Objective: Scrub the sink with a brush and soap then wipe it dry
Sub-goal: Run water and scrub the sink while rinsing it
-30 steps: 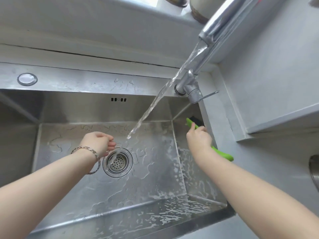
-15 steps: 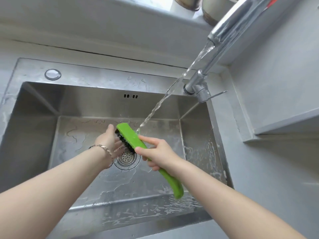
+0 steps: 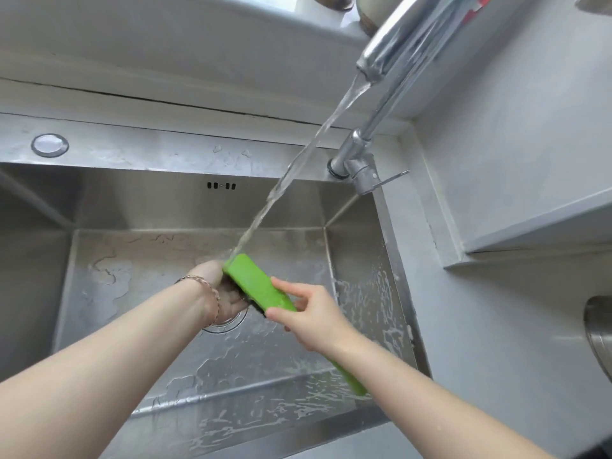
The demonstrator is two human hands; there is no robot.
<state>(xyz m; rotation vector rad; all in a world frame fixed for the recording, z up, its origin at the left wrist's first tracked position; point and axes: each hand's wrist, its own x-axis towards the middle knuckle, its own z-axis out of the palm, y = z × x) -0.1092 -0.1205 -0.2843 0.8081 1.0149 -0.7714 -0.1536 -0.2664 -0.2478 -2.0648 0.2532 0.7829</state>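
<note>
A green brush [image 3: 256, 284] with dark bristles is held over the drain of the steel sink [image 3: 139, 200], its head under the running water. My right hand [image 3: 314, 318] grips its handle near the head, and the handle's end sticks out below my forearm. My left hand [image 3: 222, 289] is cupped under the brush head against the bristles. The water stream [image 3: 298, 164] falls from the tap [image 3: 390, 54] onto the head's tip. Soap foam streaks the sink's right wall and front floor. The drain is mostly hidden by my left hand.
The tap's base and lever [image 3: 364, 172] stand at the sink's back right corner. A round cap [image 3: 49, 145] sits on the back left rim. A grey counter [image 3: 496, 326] runs along the right, with a metal rim [image 3: 599, 336] at the frame's edge.
My right hand brought the brush from the sink's right wall to the water stream over the drain. My left hand moved in under the brush head against the bristles.
</note>
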